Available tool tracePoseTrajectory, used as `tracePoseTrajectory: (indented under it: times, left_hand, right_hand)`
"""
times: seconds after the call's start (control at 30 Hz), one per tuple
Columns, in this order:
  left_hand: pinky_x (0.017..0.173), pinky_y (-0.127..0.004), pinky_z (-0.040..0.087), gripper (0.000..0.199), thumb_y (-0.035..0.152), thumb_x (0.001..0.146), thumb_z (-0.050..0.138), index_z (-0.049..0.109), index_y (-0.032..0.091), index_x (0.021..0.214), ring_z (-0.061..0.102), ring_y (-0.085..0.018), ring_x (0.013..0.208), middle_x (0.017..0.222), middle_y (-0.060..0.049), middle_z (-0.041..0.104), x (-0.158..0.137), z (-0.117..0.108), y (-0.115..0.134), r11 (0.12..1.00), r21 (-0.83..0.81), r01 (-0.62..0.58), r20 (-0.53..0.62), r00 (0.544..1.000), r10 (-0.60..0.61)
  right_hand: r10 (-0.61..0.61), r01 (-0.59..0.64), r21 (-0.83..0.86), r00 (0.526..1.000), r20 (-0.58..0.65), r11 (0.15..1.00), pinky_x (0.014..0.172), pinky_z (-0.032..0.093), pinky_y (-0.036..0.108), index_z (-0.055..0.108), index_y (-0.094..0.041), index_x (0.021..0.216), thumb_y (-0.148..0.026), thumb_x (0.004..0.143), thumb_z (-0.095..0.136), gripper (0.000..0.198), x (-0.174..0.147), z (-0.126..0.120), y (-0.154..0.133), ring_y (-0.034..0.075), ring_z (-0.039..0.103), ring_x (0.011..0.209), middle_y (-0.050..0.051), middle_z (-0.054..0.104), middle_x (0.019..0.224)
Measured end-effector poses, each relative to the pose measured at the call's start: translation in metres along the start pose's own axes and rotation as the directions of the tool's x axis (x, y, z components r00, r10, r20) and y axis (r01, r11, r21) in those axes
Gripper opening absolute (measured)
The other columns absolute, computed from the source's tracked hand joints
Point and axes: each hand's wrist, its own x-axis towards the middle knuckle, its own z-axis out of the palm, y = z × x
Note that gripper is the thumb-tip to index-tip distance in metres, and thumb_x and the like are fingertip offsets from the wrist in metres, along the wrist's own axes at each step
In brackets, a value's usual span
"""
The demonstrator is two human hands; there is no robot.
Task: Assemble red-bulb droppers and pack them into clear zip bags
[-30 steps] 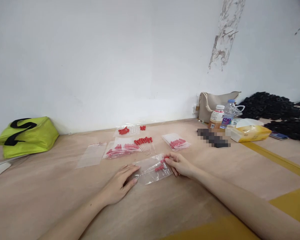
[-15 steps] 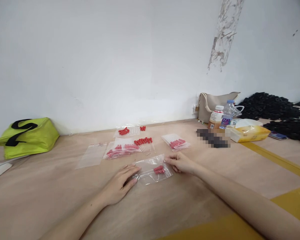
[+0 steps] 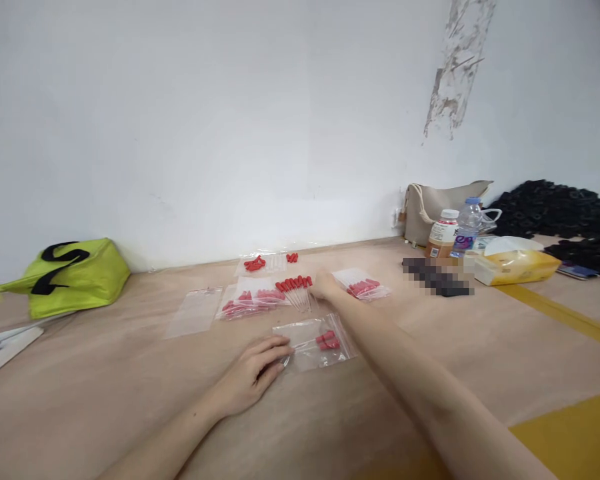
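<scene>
My left hand (image 3: pixel 260 373) lies on the table with its fingertips and thumb closed on the left end of a clear zip bag (image 3: pixel 305 360). Inside that bag are red-tipped sticks (image 3: pixel 329 341), their thin stems pointing toward my left hand. Beyond the bag, my right hand (image 3: pixel 324 285) is at the right end of a fanned row of red-tipped sticks (image 3: pixel 294 285). Its fingers are blurred and partly hidden, so I cannot see whether they grip a stick. A filled zip bag (image 3: pixel 363 285) with red tips lies just right of this hand.
Filled bags (image 3: pixel 250 303) and a flat clear bag (image 3: pixel 193 313) lie to the left. Loose red pieces (image 3: pixel 255 264) rest near the wall. Off right are a dark pixelated item (image 3: pixel 437 277), a tissue pack (image 3: pixel 517 263), bottles (image 3: pixel 443 235) and black piles (image 3: pixel 550 207). A lime-green bag (image 3: pixel 80 277) sits left.
My right hand has let go of the clear bag's right end and moved forward to the row of red-tipped sticks. The left hand stays at the bag. The view has shifted slightly.
</scene>
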Motion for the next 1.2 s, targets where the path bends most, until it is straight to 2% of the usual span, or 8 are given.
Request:
tracePoseTrajectory:
  times: [0.17, 0.3, 0.4, 0.5, 0.73, 0.97, 1.07, 1.2]
  left_hand:
    - [0.098, -0.037, 0.035, 0.036, 0.024, 0.090, 0.037, 0.045, 0.029, 0.124, 0.041, -0.019, 0.118, 0.130, -0.002, 0.045, 0.000, -0.001, 0.000, 0.999, 0.038, -0.012, 0.024, 1.000, 0.011]
    - [0.098, -0.039, 0.035, 0.037, 0.026, 0.090, 0.036, 0.042, 0.030, 0.126, 0.040, -0.020, 0.118, 0.130, -0.001, 0.044, 0.000, -0.002, 0.001, 0.998, 0.063, -0.014, 0.022, 1.000, 0.012]
    - [0.099, -0.040, 0.034, 0.038, 0.028, 0.090, 0.036, 0.040, 0.029, 0.128, 0.039, -0.020, 0.119, 0.131, -0.002, 0.044, 0.000, -0.002, 0.001, 0.997, 0.078, 0.005, 0.039, 0.999, -0.008]
    - [0.099, -0.040, 0.034, 0.040, 0.030, 0.089, 0.037, 0.038, 0.027, 0.129, 0.039, -0.021, 0.119, 0.131, -0.003, 0.044, 0.000, -0.002, -0.001, 0.997, 0.071, 0.014, 0.030, 0.999, -0.016]
    - [0.097, -0.040, 0.035, 0.038, 0.027, 0.090, 0.035, 0.040, 0.031, 0.127, 0.040, -0.020, 0.118, 0.131, -0.001, 0.043, 0.000, -0.002, 0.001, 0.997, 0.073, -0.010, 0.025, 1.000, 0.008]
    - [0.098, -0.040, 0.035, 0.038, 0.027, 0.090, 0.035, 0.039, 0.030, 0.128, 0.039, -0.021, 0.119, 0.131, -0.002, 0.043, 0.001, -0.004, 0.002, 0.997, 0.073, 0.004, 0.049, 0.999, -0.008]
    - [0.098, -0.039, 0.035, 0.038, 0.027, 0.090, 0.035, 0.039, 0.031, 0.128, 0.039, -0.021, 0.119, 0.131, -0.002, 0.043, 0.000, -0.004, 0.001, 0.998, 0.068, 0.006, 0.046, 0.999, -0.010]
    - [0.099, -0.039, 0.034, 0.039, 0.027, 0.091, 0.035, 0.038, 0.030, 0.129, 0.038, -0.021, 0.120, 0.132, -0.002, 0.041, 0.000, -0.003, 0.000, 0.996, 0.086, 0.008, 0.051, 0.999, -0.013]
  right_hand:
    - [0.016, -0.017, 0.058, 1.000, 0.009, 0.998, 0.063, 0.045, 0.029, 0.047, -0.005, 0.106, -0.008, 0.063, 0.057, 0.044, -0.001, -0.012, 0.002, 0.025, 0.060, 0.081, 0.021, 0.061, 0.090]
    - [-0.057, 0.070, 0.188, 0.995, -0.077, 0.980, 0.054, 0.044, 0.023, 0.023, -0.009, 0.124, -0.016, 0.075, 0.042, 0.053, -0.023, -0.036, 0.033, 0.016, 0.059, 0.064, 0.009, 0.060, 0.079]
    - [-0.011, 0.090, 0.543, 0.989, -0.147, 0.835, 0.039, 0.038, 0.020, 0.014, -0.014, 0.126, -0.018, 0.073, 0.040, 0.059, -0.050, -0.044, 0.064, 0.011, 0.047, 0.039, -0.005, 0.050, 0.057]
    - [0.038, 0.114, 0.727, 0.981, -0.190, 0.677, 0.035, 0.036, 0.020, 0.021, -0.019, 0.117, -0.024, 0.068, 0.047, 0.056, -0.075, -0.044, 0.086, 0.009, 0.043, 0.037, -0.008, 0.047, 0.058]
    - [0.087, 0.081, 0.849, 0.985, -0.148, 0.522, 0.042, 0.045, 0.023, 0.026, -0.025, 0.103, -0.029, 0.065, 0.056, 0.049, -0.092, -0.032, 0.087, 0.010, 0.050, 0.045, -0.006, 0.048, 0.065]
    - [-0.003, -0.083, 0.949, 0.996, 0.088, 0.303, 0.062, 0.050, 0.031, 0.031, -0.024, 0.085, -0.032, 0.076, 0.047, 0.021, -0.102, -0.024, 0.078, 0.013, 0.060, 0.059, -0.004, 0.052, 0.068]
    - [-0.052, -0.096, 0.913, 0.991, 0.127, 0.397, 0.060, 0.048, 0.028, 0.037, -0.021, 0.080, -0.034, 0.073, 0.053, 0.022, -0.106, -0.029, 0.079, 0.011, 0.058, 0.060, -0.002, 0.055, 0.070]
    - [-0.221, 0.117, 0.653, 0.972, 0.080, 0.748, 0.050, 0.039, 0.022, 0.054, -0.015, 0.073, -0.033, 0.065, 0.062, 0.021, -0.106, -0.035, 0.087, 0.008, 0.047, 0.053, -0.002, 0.053, 0.063]
